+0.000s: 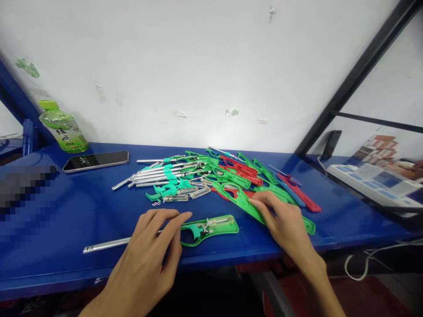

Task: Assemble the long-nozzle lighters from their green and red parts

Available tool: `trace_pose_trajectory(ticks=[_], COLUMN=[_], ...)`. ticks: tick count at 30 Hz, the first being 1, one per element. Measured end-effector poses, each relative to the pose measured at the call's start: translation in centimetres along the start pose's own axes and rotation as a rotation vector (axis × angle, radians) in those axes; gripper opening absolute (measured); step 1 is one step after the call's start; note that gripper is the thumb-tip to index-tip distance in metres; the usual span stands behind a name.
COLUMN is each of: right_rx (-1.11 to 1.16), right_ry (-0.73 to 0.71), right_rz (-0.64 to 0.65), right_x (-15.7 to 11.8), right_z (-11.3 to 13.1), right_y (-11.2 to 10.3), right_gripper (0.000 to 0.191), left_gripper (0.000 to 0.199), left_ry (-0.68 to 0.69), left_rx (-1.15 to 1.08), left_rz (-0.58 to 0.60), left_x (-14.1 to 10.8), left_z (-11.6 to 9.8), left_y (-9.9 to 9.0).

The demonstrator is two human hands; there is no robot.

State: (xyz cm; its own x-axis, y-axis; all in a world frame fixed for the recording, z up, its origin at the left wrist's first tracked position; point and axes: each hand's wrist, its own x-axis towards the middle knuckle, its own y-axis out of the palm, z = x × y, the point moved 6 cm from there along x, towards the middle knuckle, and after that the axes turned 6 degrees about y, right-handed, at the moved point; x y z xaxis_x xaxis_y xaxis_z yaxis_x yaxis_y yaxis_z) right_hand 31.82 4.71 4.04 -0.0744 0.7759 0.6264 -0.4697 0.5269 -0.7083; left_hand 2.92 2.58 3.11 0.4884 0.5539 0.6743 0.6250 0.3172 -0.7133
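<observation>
A green half-shell of a long-reach lighter lies near the table's front edge, with a clear fuel tank, teal trigger and wires inside and a silver tube running left. My left hand is over its front end, thumb and fingers around it where the tube meets the shell; part of the grip is hidden. Between thumb and fingers of my right hand is a green lighter shell half, tilted at the near side of a pile. In that pile are silver lighter tubes, clear fuel tanks and teal triggers.
Red lighter shells and more green shells lie behind my right hand. A phone and a green-capped bottle stand at the left on the blue table. A white wall rises behind; a black frame is at right.
</observation>
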Motion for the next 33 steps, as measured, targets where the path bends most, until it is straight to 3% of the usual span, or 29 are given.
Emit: trace_pose_trajectory(ticks=[5,10,14,19,24,26,28,33], right_rx=[0.07,0.162,0.204,0.384,0.618,0.607,0.542,0.382], right_ry=[-0.053,-0.26,-0.346,-0.19,0.044,0.049,0.024,-0.099], right_rz=[-0.151,-0.029,-0.031,0.002,0.312,0.38,0.366,0.299], right_x=[0.2,0.6,0.8,1.0,0.9,1.0,1.3,1.7], right_z=[2.1,6.9,9.0,8.6,8.1,8.1,7.8,6.2], right_y=[-1.8,-2.3,-2.2,-1.7,-0.1,0.1,-0.2,-0.3], right_gripper=[0.01,0.012,0.012,0.021,0.038,0.049,0.051,0.03], left_gripper=[0.045,0.041,0.03,0.045,0.04,0.034,0.027,0.021], left_ry=[-0.066,-0.237,-0.311,-0.324,-0.314,-0.293,-0.261,-0.189], left_rx=[-0.028,-0.085,-0.156,-0.252,-0.28,-0.28,-0.277,-0.271], left_rz=[-0.076,-0.076,-0.06,-0.058,-0.101,-0.13,-0.138,-0.021], left_x=[0.2,-0.1,-0.3,1.1,2.2,2.1,1.8,1.3], left_z=[-0.1,0.3,1.2,1.3,0.5,0.6,0.8,1.4], left_y=[-1.1,-3.3,-4.7,-5.1,-5.3,-5.6,-5.8,-4.8])
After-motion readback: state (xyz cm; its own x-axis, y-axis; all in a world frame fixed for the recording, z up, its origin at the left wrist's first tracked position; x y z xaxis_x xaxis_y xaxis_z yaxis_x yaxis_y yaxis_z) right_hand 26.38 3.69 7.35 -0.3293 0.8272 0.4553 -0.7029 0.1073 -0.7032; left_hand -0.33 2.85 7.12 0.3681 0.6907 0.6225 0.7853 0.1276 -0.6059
